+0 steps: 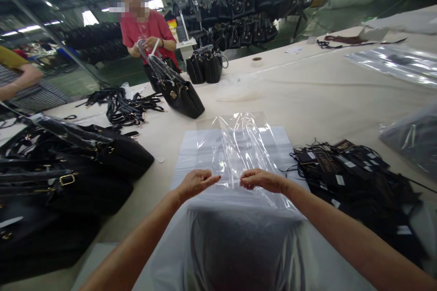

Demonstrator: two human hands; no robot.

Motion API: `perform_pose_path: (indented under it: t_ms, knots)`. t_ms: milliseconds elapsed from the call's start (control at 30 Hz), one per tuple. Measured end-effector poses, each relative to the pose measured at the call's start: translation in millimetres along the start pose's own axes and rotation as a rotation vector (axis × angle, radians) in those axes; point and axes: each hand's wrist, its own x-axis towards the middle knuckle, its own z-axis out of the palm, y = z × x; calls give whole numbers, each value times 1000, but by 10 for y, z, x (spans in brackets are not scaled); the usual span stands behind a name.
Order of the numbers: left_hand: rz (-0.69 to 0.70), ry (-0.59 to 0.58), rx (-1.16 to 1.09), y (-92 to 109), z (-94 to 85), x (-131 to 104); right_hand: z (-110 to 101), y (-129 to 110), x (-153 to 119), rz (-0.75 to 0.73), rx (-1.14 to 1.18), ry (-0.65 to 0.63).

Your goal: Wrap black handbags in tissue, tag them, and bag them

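Observation:
Both hands meet over a sheet of clear plastic film (251, 150), which lies wrinkled and shiny over a stack of pale sheets (186, 154). My left hand (198, 182) is closed, thumb and fingers pinched at the near part of the film. Facing it across a small gap, my right hand (261, 180) has its fingers curled together on the film too. Closest to me, a dark bulky item (246, 245) sits inside a translucent plastic bag (167, 254); its exact shape is blurred by the plastic.
Black handbags (112, 150) crowd the left side, with black straps (123, 104) beyond them. Black hang tags (341, 168) are heaped at right. Another handbag (182, 95) leans near a co-worker in red (150, 32). A tape roll (256, 59) and plastic bags (399, 63) lie farther back.

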Motion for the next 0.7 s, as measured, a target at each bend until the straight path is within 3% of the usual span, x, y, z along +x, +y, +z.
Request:
perform_pose_path:
  t_ms: [100,233,300,367,433,500,600,700]
  knots:
    - [-17,4,68,-12,-22,26,60,65,17,-74,-315,156]
    - [4,-17,358,-47,-39,44,155,208,36,-386,-1072,502]
    - [1,5,499,-79,-29,45,179,256,15,-539,-1349,535]
    - [-9,36,565,-116,-5,38,186,275,-25,-625,-1529,472]
    - [-22,66,581,-159,22,23,177,275,-74,-573,-1645,411]
    - [-55,109,580,-218,32,1,138,267,-137,-410,-1727,392]
    - [-150,205,524,-373,-1,-39,-9,266,-293,-140,-1794,455]
    - [-283,313,397,-598,-61,-76,-233,321,-542,38,-1801,540]
